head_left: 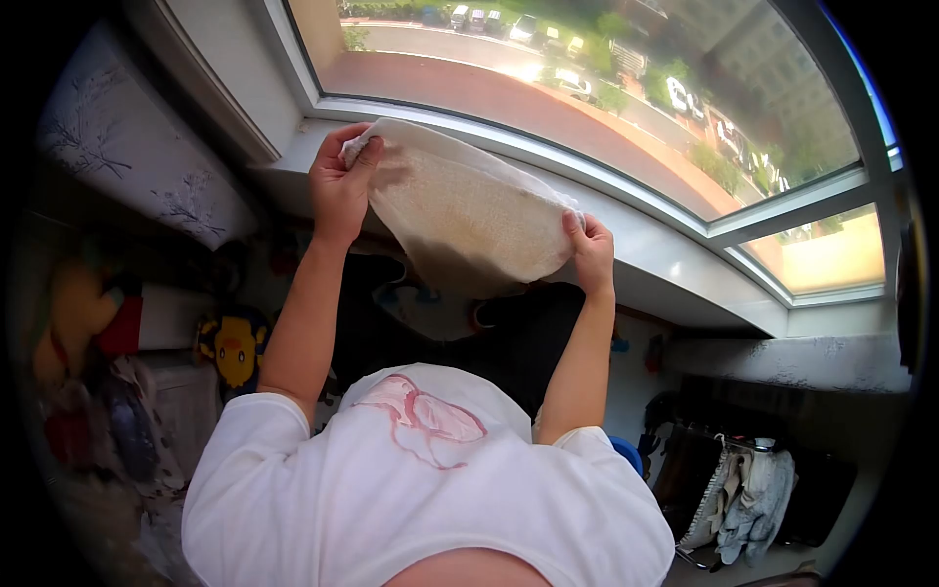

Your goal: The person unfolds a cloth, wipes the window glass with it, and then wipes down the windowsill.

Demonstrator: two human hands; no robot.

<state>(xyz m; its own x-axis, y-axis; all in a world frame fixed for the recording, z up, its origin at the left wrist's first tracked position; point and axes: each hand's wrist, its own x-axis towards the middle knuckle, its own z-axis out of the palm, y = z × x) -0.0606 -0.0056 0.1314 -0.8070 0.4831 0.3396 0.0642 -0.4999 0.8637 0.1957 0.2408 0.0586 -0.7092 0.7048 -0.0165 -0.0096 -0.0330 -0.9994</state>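
A thin whitish cloth [469,210] with brownish-grey stains hangs stretched between my two hands, close to the window sill. My left hand [342,181] pinches its upper left corner, thumb on the near face. At the upper right corner, my right hand [590,249] grips the edge between thumb and fingers. The cloth's lower edge sags in front of my dark trousers [381,328]. Light from the window comes through the fabric.
Beyond the cloth runs a white window sill [675,259] under a large window [587,108], with parked cars outside. Left are a patterned curtain [147,147] and a yellow plush toy [236,354]. Grey-white fabric [758,504] hangs from a rack at lower right.
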